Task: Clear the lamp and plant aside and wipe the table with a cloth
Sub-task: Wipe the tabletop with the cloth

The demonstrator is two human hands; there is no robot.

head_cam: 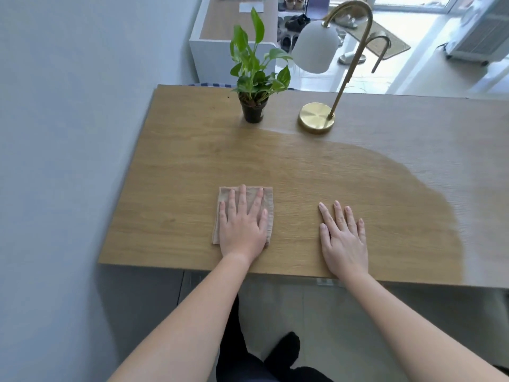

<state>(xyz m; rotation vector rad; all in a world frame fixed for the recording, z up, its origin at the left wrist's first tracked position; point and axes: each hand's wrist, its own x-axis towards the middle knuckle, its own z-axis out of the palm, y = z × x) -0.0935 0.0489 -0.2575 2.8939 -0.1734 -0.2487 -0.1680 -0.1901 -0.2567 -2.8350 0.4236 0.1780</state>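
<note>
Cloth [267, 198]: folded flat on worktop [179, 172], near front edge.
Left hand [242, 224]: grip spread, palm pressing cloth, likely for wiping.
Right hand [344, 238]: spread, empty, beside cloth, probably bracing.
Plant [253, 75], lamp [316, 117]: far from cloth, back edge, clearing the surface.

Plant [252, 86] left of lamp [316, 117], on table [176, 161]

No readable text on the plant pot's [253, 111] small, blurred label.
</note>
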